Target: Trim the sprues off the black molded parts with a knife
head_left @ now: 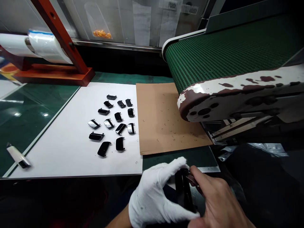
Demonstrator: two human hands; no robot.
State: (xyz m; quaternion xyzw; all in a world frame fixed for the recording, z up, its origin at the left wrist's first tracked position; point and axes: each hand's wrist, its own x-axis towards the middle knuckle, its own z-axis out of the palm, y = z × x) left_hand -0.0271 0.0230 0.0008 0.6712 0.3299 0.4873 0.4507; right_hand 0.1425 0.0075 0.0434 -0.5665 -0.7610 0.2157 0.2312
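At the front edge of the table (159, 160), near its right corner: a glossy black part (182, 190) in a gloved left hand (152, 196), a slim tool (192, 180) by its upper end.
The left fingers are spread wide in a C, apparently gripping the part end to end; those of the bare right hand (217, 198) pinch closely on the tool, whose tip I can't make out. Best, I'd judge: brace the part firmly, press lightly, keep the gloved fingertip clear of the tool.
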